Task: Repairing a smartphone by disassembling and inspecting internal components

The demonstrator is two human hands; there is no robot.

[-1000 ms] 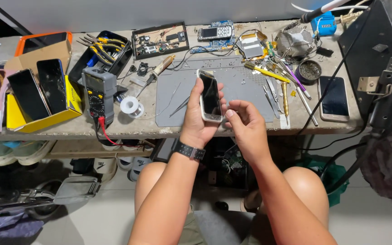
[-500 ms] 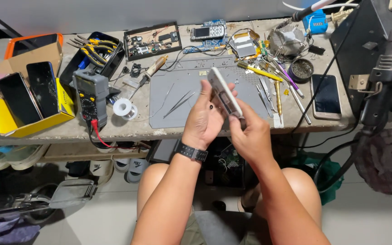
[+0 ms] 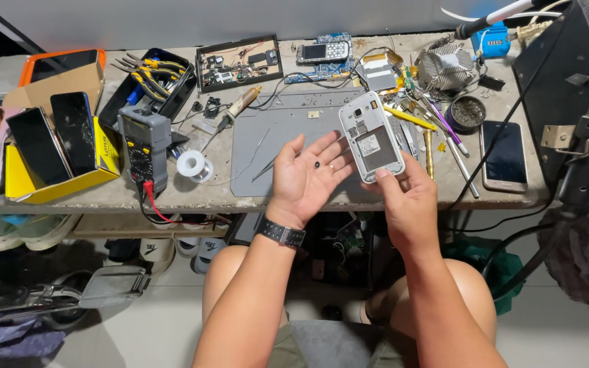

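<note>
Phone [image 3: 371,136] now back-up, gripped by right hand [image 3: 403,197]; left hand [image 3: 306,176] opened, w/ tiny black part.

Our left hand [image 3: 306,178] lies palm up, fingers spread and loosely curled, wrist bent back, forearm rising from the lower middle. Our right hand [image 3: 407,197] sits just beside it, back toward us, thumb and fingers pinched closed in a grip, forearm angling in from the lower right.
</note>
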